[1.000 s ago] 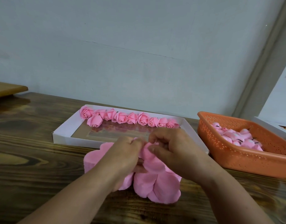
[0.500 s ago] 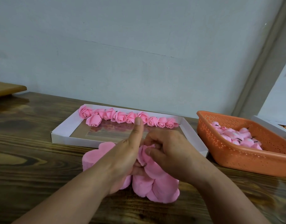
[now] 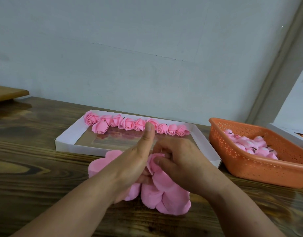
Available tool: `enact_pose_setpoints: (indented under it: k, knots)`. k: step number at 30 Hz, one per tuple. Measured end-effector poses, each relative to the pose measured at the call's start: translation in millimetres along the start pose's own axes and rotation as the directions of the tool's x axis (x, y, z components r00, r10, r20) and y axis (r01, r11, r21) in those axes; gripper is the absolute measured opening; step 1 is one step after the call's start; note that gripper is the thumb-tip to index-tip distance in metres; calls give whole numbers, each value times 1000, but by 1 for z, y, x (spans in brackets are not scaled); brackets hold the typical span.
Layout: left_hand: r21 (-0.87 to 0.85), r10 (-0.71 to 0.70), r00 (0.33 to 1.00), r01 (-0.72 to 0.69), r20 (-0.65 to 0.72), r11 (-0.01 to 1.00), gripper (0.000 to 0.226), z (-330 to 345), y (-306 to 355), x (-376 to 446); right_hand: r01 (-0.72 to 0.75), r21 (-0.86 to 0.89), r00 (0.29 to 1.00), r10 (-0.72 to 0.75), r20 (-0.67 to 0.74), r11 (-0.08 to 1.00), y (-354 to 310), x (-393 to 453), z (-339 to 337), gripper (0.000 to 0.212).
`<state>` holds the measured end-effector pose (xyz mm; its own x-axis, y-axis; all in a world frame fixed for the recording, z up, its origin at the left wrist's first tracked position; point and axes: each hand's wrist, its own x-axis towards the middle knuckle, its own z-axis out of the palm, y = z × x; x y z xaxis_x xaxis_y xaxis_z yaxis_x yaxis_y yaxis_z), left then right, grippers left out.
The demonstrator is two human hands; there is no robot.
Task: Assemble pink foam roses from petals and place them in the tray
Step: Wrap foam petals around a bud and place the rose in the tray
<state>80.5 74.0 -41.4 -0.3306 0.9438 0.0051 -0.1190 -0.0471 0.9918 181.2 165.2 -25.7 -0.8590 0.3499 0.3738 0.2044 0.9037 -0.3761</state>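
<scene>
Change from earlier: left thumb, which a second before lay folded against the foam, stood raised and straight, as it did half a second before; the view had dipped slightly, and tray and basket kept their places.
Writing: none readable anywhere; the printed patch on the tray floor was too blurred to make out.
Table (image 3: 36,177): dark, strongly grained wood, running under everything.
Petal pile (image 3: 166,197): loose pink foam petals, fanned flat on the table nearest the viewer, partly beneath both hands, with more petals showing to the left of the left wrist.
Left hand (image 3: 130,166): resting on the pile, thumb pointing up and away, lower fingers curled under and touching the foam beside the right hand; whether they pinched it could not be told.
Right hand (image 3: 179,159): close against the left, fingers and thumb curled round a half-rolled rose (image 3: 153,162) held just above the pile.
Half-rolled rose: between the two hands, in front of the tray's near wall.
Tray (image 3: 67,142): shallow white cardboard, just beyond the hands.
Finished roses (image 3: 128,124): a row of pink foam roses along the tray's far wall, one set slightly forward at the left end.
Orange basket (image 3: 260,170): perforated plastic, right of the tray, holding pale pink rosebuds with dark stubs.
Wooden board (image 3: 8,93): far left, at the table's back edge.
Wall (image 3: 147,48): plain pale grey, behind all.
</scene>
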Motion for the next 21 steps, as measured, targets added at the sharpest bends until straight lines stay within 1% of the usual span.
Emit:
enact_pose_setpoints:
  k: [1, 2, 3, 5, 6, 8, 9, 10, 11, 13, 15, 17, 19, 21]
  knots:
    - [-9, 2, 999, -2, 53, 1000, 63, -3, 0, -3, -21, 36, 999, 22, -33, 999, 1, 0, -2, 14]
    - [-43, 10, 998, -8, 55, 999, 65, -7, 0, -5, -46, 92, 997, 52, -65, 995, 2, 0, -6, 15]
    - [-88, 8, 1000, -7, 17, 996, 61, -10, 0, -6, -67, 169, 992, 84, -91, 983, 3, 0, -9, 13]
    - [-153, -12, 997, 1, -70, 988, 35, -11, 2, -4, -102, 321, 984, 143, -107, 942, 4, 0, -17, 12]
    - [-152, -31, 995, 17, -91, 988, 25, -11, 3, -4, -112, 358, 982, 158, -103, 927, 4, 0, -20, 13]
    - [-181, -68, 993, 49, -99, 982, 20, -10, 3, -3, -118, 367, 984, 159, -83, 923, 5, -1, -21, 14]
    - [-223, -86, 993, 65, -84, 973, 20, -11, 2, -1, -118, 362, 985, 155, -74, 925, 5, -1, -21, 14]
    - [-277, -99, 994, 81, -52, 958, 24, -12, 2, -1, -117, 357, 985, 154, -76, 927, 5, -1, -21, 14]
    - [-332, -112, 993, 99, -21, 938, 33, -12, 1, 0, -116, 352, 983, 157, -92, 929, 6, -1, -21, 15]
    - [-441, -105, 994, 108, 32, 891, 48, -11, 0, 1, -112, 357, 972, 177, -156, 927, 9, 0, -20, 15]
    - [-502, -62, 997, 78, 48, 862, 48, -9, -2, 2, -102, 351, 950, 196, -243, 931, 10, 1, -18, 14]
    - [-546, -66, 998, 41, -26, 837, 37, -6, -5, 4, -81, 299, 925, 183, -333, 951, 9, 1, -14, 16]
    - [-600, -103, 987, 9, -122, 800, 16, -2, -7, 6, -64, 247, 902, 161, -400, 967, 6, 1, -10, 17]
    - [-632, -132, 974, -15, -186, 775, 14, 0, -7, 7, -52, 225, 888, 148, -434, 973, 5, 1, -8, 17]
